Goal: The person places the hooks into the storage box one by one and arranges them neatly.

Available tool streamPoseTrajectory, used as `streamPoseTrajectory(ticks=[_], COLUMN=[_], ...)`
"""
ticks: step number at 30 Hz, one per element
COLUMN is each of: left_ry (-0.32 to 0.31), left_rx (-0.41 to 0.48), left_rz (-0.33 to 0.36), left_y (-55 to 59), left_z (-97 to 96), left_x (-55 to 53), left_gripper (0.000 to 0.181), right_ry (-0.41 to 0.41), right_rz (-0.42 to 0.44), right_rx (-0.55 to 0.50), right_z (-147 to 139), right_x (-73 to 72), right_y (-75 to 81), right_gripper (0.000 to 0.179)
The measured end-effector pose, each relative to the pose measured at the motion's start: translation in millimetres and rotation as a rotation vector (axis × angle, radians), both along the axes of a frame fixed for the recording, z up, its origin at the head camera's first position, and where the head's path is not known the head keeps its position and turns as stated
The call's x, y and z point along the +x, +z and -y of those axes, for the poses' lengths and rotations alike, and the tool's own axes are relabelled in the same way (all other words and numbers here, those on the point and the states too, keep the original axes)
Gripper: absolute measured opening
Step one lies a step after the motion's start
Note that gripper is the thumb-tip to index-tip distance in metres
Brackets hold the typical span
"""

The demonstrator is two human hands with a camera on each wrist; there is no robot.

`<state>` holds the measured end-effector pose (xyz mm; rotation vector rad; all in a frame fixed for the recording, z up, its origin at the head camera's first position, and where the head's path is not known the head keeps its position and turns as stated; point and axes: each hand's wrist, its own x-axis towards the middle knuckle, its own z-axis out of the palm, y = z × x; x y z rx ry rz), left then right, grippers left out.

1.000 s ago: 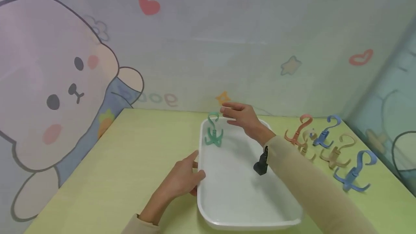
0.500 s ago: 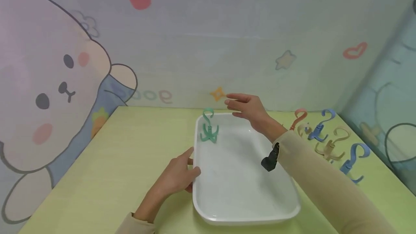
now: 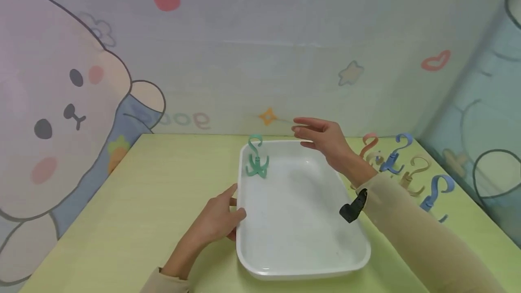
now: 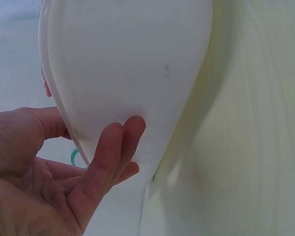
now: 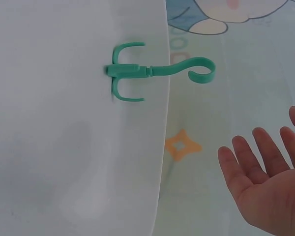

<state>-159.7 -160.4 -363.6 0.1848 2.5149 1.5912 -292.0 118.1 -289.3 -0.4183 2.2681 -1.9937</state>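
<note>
A white tray [image 3: 301,220] stands on the table in front of me. My left hand [image 3: 221,216] pinches its left rim, the thumb over the edge and the fingers [image 4: 105,152] against the outer wall. A green hook hanger [image 3: 257,166] with several curved prongs stands in the tray's far left corner, its curl rising above the rim. My right hand [image 3: 325,141] hovers over the tray's far edge, to the right of the green hanger, with nothing in it. In the right wrist view its fingers [image 5: 265,147] are spread and relaxed, apart from the hanger [image 5: 132,71].
Right of the tray stand more hook hangers: a red one [image 3: 369,141], blue ones [image 3: 390,162] [image 3: 435,193] and beige ones [image 3: 409,177]. My right sleeve [image 3: 423,229] partly covers them. A patterned cloth wall [image 3: 285,58] rises behind the table [image 3: 163,184].
My right hand has drawn away from the green hanger toward the right. The head view has shifted a little. My left hand keeps its hold on the tray rim.
</note>
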Motion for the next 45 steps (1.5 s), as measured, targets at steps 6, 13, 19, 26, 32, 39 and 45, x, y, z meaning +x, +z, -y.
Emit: streamPoseTrajectory(ticks=[6, 13, 19, 26, 32, 39, 45], left_ry=[0.033, 0.028, 0.025, 0.004, 0.011, 0.011, 0.024], left_rx=[-0.011, -0.008, -0.004, 0.005, 0.001, 0.002, -0.002], left_rz=[0.015, 0.017, 0.021, 0.001, 0.003, 0.000, 0.013], left_y=[0.6, 0.4, -1.0, -0.6, -1.2, -1.7, -1.5], left_z=[0.7, -1.2, -1.7, -1.2, -0.8, -0.6, -1.2], left_x=[1.3, 0.5, -0.1, -0.9, -0.9, -1.2, -1.7], left_gripper=[0.070, 0.070, 0.070, 0.069, 0.069, 0.068, 0.070], right_ry=[-0.012, -0.021, -0.020, -0.046, -0.023, -0.017, -0.017], right_rz=[-0.018, -0.033, -0.035, -0.053, -0.061, -0.080, -0.068], right_rx=[0.000, -0.005, -0.019, -0.072, -0.116, -0.102, -0.120], right_z=[-4, -15, -23, -31, -35, -43, -53], right_x=[5.5, 11.6, 20.5, 30.3, 34.5, 38.4, 41.0], right_y=[-4.5, -6.9, -11.4, -13.4, -9.7, -6.2, -6.7], right_gripper=[0.049, 0.048, 0.049, 0.050, 0.047, 0.041, 0.037])
